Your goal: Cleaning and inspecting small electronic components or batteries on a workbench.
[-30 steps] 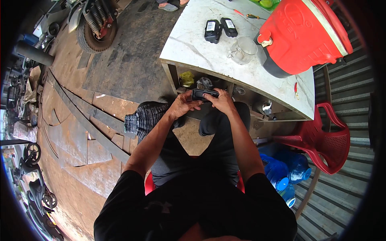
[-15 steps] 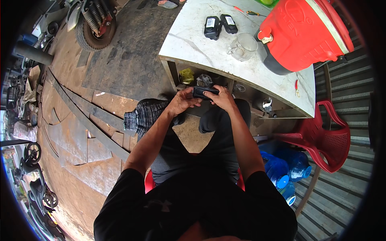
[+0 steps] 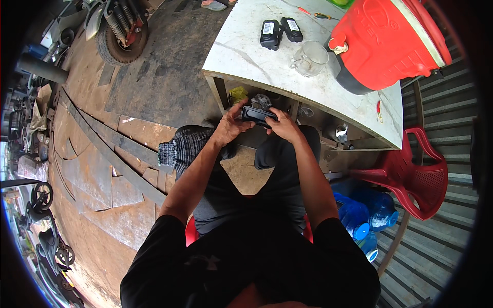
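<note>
I sit on a red seat and hold a small black box-shaped part (image 3: 258, 114) in front of the white table's edge (image 3: 267, 90). My left hand (image 3: 229, 126) grips its left end with the thumb up along the side. Fingers of my right hand (image 3: 283, 125) curl around the right end. Two similar black parts (image 3: 280, 31) lie on the tabletop at the far side.
A glass mug (image 3: 309, 59) and a large red cooler jug (image 3: 385, 41) stand on the table. A shelf under the top holds small items (image 3: 239, 95). A red plastic chair (image 3: 411, 174) and blue water bottles (image 3: 364, 213) are at my right. A motorbike wheel (image 3: 120, 31) is far left.
Both hands have lifted slightly with the black part; my left thumb has moved up along its end. Otherwise the scene is the same.
</note>
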Demonstrator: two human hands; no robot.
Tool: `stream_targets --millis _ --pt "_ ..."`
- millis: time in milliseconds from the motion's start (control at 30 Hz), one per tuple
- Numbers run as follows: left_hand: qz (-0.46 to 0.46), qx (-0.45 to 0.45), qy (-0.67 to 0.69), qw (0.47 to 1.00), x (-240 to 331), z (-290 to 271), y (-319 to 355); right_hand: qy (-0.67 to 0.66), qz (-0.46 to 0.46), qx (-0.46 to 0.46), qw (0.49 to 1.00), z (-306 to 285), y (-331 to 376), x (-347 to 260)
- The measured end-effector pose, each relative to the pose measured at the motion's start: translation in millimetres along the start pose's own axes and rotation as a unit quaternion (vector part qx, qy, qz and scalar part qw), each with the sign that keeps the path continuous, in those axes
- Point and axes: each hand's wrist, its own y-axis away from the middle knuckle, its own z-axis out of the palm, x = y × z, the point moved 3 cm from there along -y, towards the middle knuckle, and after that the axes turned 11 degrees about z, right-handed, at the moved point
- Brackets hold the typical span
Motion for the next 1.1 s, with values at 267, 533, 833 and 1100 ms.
stream_targets --millis 267,533,833,1100 --pt "-0.018 -0.024 -0.054 0.998 -6 -2 -2 -0.020 0.019 0.018 0.999 -5 -1 -4" --pt "-0.014 0.082 -0.058 0.995 -20 -12 -4 -0.051 -0.002 0.024 0.998 -8 -6 0" --pt "0.038 0.082 -0.061 0.994 -30 -16 -4 -0.097 -0.017 -0.019 0.995 -3 0 -4" --pt "0.029 0.088 -0.093 0.991 -29 -15 -6 -0.078 -0.004 -0.008 0.997 -3 7 -11"
